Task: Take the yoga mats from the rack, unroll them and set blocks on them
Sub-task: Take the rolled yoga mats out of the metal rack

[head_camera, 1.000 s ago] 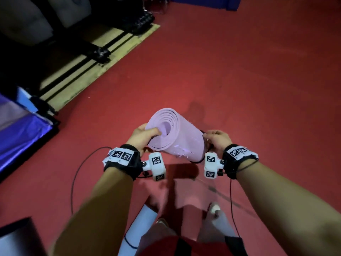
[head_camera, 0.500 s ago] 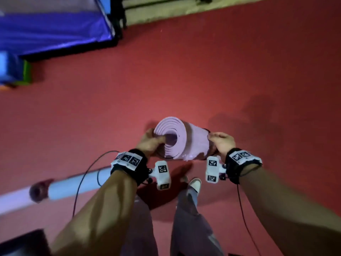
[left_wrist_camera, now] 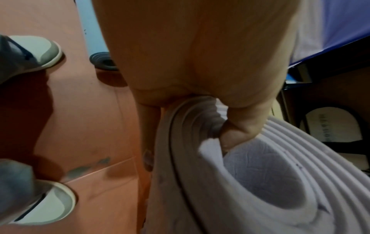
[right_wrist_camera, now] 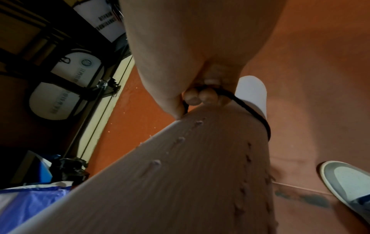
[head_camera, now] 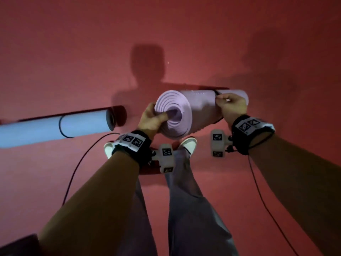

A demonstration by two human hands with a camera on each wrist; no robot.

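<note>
A rolled pink yoga mat (head_camera: 199,108) is held level above the red floor (head_camera: 73,52), just past the person's shoes (head_camera: 189,144). Its near-left end, a spiral of foam layers, is gripped by the left hand (head_camera: 150,120): the thumb is tucked into the hollow core and the fingers are wrapped round the outer edge, as is plainly seen in the left wrist view, where the thumb (left_wrist_camera: 232,136) is pressed inside the coil. Toward the far-right end, a black elastic band (head_camera: 215,92) is looped round the roll, and it is pinched by the right hand (head_camera: 231,106); in the right wrist view the fingertips (right_wrist_camera: 207,95) are curled onto the cord (right_wrist_camera: 258,117) right at the mat's surface. So both hands are clenched, one on the mat, the other on the band.

On the floor to the left, a second rolled mat, pale blue (head_camera: 53,129), is seen lying on its side, well apart from the pink one, with its own dark band round it. Dark cables are trailed from both wrist cameras down past the legs.
</note>
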